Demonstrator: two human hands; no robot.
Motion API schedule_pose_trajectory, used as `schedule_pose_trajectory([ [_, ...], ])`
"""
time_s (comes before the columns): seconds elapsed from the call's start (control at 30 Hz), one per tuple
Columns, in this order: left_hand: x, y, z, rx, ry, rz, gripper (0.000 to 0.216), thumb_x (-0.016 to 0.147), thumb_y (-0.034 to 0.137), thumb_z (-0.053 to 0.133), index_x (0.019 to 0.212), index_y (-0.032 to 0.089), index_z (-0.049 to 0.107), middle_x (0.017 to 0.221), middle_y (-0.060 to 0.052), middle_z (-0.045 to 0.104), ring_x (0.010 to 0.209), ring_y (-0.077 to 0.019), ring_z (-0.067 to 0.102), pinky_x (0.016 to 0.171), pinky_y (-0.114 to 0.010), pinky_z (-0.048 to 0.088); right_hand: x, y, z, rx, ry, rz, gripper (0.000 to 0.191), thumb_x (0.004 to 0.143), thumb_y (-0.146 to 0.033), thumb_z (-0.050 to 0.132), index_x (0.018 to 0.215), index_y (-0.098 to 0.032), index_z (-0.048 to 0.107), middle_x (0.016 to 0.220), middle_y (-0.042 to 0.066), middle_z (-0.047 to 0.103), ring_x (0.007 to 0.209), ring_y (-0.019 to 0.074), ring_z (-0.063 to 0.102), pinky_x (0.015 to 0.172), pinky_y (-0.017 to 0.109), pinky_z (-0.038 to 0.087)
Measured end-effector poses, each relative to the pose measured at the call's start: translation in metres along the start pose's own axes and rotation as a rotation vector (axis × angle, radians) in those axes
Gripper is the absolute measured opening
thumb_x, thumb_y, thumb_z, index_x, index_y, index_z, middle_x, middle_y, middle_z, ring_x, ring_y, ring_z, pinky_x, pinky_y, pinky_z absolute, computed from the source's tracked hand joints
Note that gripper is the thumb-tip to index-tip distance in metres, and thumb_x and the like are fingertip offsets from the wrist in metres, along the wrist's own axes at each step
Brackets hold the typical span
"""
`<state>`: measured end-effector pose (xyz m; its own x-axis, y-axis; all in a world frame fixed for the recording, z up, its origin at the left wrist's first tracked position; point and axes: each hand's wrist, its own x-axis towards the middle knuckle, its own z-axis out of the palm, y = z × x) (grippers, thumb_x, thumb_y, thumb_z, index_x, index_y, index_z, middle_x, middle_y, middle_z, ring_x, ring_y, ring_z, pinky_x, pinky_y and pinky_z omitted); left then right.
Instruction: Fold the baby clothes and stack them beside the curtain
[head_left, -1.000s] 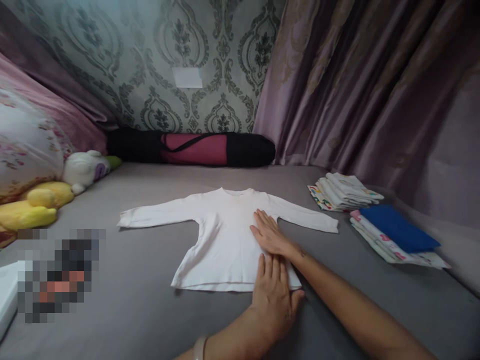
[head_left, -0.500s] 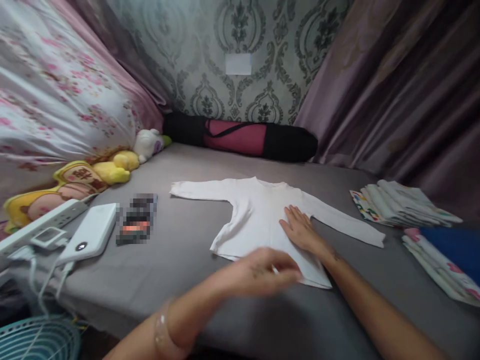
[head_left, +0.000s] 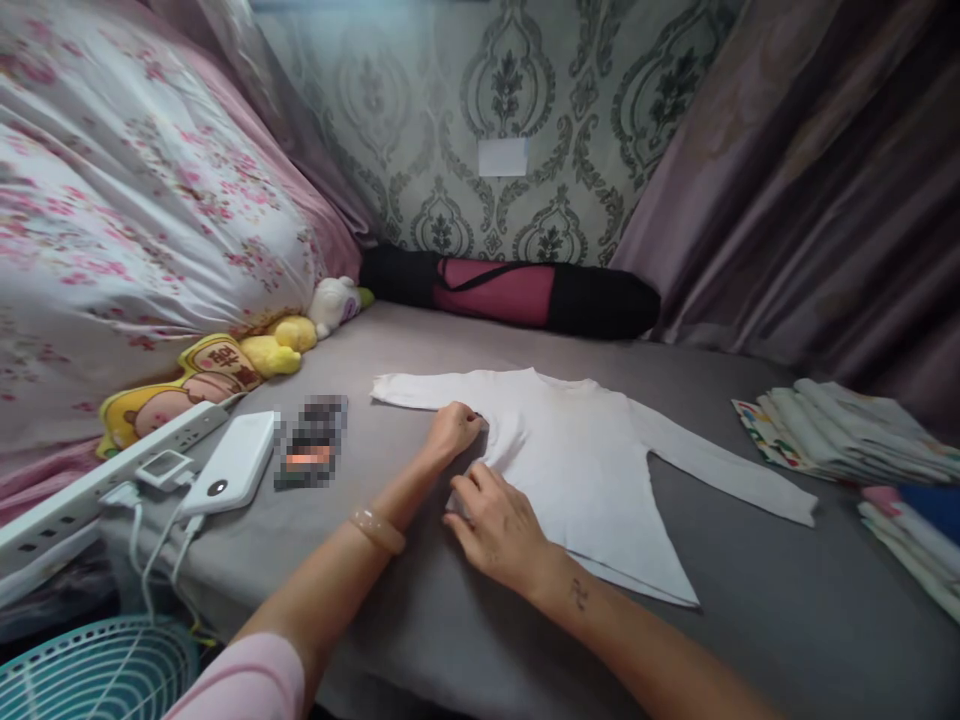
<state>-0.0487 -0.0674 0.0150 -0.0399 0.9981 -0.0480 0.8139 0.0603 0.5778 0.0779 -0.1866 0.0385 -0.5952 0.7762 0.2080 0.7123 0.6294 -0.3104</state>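
Observation:
A white long-sleeved shirt [head_left: 592, 460] lies spread on the grey bed surface, its neckline pointing away from me and both sleeves stretched out sideways. My left hand [head_left: 452, 432], with a bangle on its wrist, pinches the shirt's left side just below the armpit. Closer to me, my right hand [head_left: 499, 522] has its fingers closed on the left corner of the hem. Creases run through the cloth beside the two hands. The fingertips of my left hand are partly hidden.
To the left are a blurred-out dark object [head_left: 311, 442], a white power bank [head_left: 234, 462] with cables, a power strip [head_left: 112, 480] and plush toys [head_left: 274, 348]. A black and red bag [head_left: 510, 292] lies along the wall. Folded clothes [head_left: 847, 430] are stacked at right. A blue-green fan [head_left: 97, 670] stands lower left.
My left hand has moved from above the hem to the shirt's left side. My right hand has left the shirt's right half and gone to the left hem corner. The view has shifted left.

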Motion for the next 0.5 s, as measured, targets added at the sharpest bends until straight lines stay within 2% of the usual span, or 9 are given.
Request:
schedule_pose_trajectory([
  [0.07,0.007,0.005,0.003,-0.008,0.026,-0.106,0.032,0.08,0.037,0.056,0.087,0.012,0.075,0.085,-0.012,0.073,0.08,-0.0207,0.065,0.068,-0.025,0.045,0.001,0.002,0.008,-0.046,0.001,0.043,0.008,0.089,-0.027,0.052,0.093,-0.02,0.054,0.095,0.005,0.055,0.087,0.0194,0.054,0.073,0.03,0.046],
  [0.17,0.016,0.011,0.007,-0.005,0.049,-0.179,0.029,0.078,0.034,0.058,0.088,0.012,0.074,0.087,-0.014,0.073,0.082,-0.0214,0.067,0.068,-0.025,0.045,-0.001,0.003,0.015,-0.089,0.022,0.078,0.009,0.09,-0.023,0.045,0.089,-0.021,0.053,0.09,0.005,0.056,0.085,0.0197,0.053,0.072,0.031,0.045],
  [0.33,0.021,0.015,0.012,0.039,0.039,-0.185,0.025,0.076,0.031,0.06,0.086,0.013,0.074,0.09,-0.016,0.073,0.085,-0.0224,0.067,0.069,-0.025,0.045,-0.003,-0.003,0.018,-0.102,0.054,0.07,0.009,0.087,-0.029,0.052,0.092,-0.021,0.052,0.09,0.006,0.056,0.084,0.0221,0.053,0.07,0.034,0.046],
  [0.5,0.024,0.015,0.013,0.023,0.026,-0.165,0.023,0.075,0.026,0.06,0.089,0.014,0.074,0.089,-0.014,0.073,0.084,-0.022,0.067,0.068,-0.025,0.045,0.004,-0.003,0.022,-0.146,0.013,0.069,0.01,0.087,-0.015,0.046,0.09,-0.019,0.054,0.089,0.007,0.058,0.082,0.0217,0.055,0.066,0.032,0.046],
])
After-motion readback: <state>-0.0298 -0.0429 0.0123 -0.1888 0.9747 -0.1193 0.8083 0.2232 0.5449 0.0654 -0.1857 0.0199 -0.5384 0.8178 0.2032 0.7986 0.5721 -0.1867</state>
